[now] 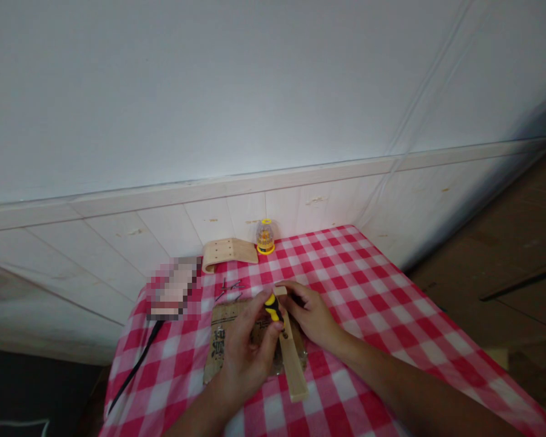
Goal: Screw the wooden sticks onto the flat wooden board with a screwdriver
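Observation:
My left hand (248,349) is closed around a small yellow and black screwdriver (273,308), thumb and fingers on its handle. A pale wooden strip (295,376) lies lengthwise under it, with a dark hole or screw near the screwdriver. My right hand (313,312) grips the far end of this strip from the right. Whether the screwdriver tip touches a screw is hidden. Below the strip and my left hand lies a flat piece of brown cardboard (215,358) with dark printing. Several dark screws (230,286) are scattered just beyond it.
A bent plywood piece (230,250) with holes stands at the back, beside a clear container with yellow ends (266,238). At left, a blurred-out object (175,288) has a black cable (134,373) trailing off the checked tablecloth (368,291). A white wall (273,109) rises behind.

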A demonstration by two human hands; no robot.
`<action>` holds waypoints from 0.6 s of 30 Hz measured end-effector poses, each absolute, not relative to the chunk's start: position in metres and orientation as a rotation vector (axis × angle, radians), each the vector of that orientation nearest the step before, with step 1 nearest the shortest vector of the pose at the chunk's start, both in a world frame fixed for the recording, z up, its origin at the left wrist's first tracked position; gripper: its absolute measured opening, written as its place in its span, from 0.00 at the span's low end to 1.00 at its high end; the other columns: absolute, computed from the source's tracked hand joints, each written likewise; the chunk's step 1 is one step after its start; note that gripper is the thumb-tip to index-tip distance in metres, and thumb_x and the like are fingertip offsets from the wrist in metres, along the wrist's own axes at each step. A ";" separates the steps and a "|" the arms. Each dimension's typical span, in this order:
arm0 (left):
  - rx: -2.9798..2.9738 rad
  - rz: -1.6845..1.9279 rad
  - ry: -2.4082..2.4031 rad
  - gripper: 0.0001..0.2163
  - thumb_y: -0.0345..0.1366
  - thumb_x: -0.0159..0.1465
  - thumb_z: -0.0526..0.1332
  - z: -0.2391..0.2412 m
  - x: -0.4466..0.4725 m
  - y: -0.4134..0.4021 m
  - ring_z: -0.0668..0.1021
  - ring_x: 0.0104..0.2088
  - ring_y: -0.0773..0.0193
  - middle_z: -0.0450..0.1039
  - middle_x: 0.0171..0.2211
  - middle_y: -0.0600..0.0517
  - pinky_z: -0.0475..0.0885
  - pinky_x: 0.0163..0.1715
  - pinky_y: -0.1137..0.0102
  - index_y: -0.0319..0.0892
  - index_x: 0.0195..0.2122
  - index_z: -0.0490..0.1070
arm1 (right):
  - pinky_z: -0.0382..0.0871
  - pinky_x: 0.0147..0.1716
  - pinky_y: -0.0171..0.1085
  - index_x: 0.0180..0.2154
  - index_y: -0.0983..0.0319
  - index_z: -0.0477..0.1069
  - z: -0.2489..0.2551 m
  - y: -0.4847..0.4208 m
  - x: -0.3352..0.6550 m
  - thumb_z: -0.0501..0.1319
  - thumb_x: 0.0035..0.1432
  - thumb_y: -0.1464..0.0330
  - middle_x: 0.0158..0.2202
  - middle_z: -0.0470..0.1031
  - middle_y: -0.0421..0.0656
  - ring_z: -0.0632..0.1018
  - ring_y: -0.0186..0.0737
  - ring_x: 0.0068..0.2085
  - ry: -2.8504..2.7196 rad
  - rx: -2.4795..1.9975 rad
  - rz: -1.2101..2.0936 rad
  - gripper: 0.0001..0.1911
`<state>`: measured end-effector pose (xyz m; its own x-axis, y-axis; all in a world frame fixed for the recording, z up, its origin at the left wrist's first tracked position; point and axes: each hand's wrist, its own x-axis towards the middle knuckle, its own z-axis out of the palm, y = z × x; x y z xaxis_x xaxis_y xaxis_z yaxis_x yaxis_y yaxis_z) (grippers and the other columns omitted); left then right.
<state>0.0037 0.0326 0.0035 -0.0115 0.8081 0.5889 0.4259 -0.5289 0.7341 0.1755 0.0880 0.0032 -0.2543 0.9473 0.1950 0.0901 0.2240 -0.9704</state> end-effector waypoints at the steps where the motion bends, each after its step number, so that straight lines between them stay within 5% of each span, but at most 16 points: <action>1: 1.962 1.556 1.276 0.22 0.35 0.68 0.64 0.006 0.003 0.032 0.85 0.46 0.56 0.82 0.51 0.47 0.84 0.45 0.63 0.48 0.63 0.68 | 0.77 0.47 0.42 0.48 0.58 0.78 0.003 0.088 0.175 0.62 0.67 0.67 0.45 0.84 0.45 0.83 0.43 0.44 -1.568 -1.006 1.167 0.11; 8: 1.857 1.443 1.197 0.22 0.34 0.70 0.61 -0.001 0.001 0.032 0.84 0.50 0.55 0.81 0.53 0.44 0.82 0.50 0.61 0.46 0.66 0.65 | 0.76 0.47 0.42 0.48 0.59 0.78 0.002 0.089 0.176 0.62 0.65 0.69 0.45 0.84 0.45 0.83 0.43 0.44 -1.568 -1.018 1.167 0.11; 18: 1.253 1.535 1.226 0.28 0.42 0.68 0.65 0.025 0.014 0.035 0.85 0.35 0.62 0.83 0.38 0.49 0.80 0.32 0.72 0.46 0.68 0.61 | 0.72 0.40 0.37 0.41 0.59 0.78 0.007 0.088 0.173 0.62 0.66 0.67 0.38 0.82 0.42 0.81 0.41 0.40 -1.587 -1.012 1.177 0.07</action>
<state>0.0144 0.0352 0.0249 -0.2004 0.9555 0.2164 -0.0001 -0.2209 0.9753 0.1732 0.0884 0.0070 -0.2710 0.9453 0.1819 0.1000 0.2156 -0.9714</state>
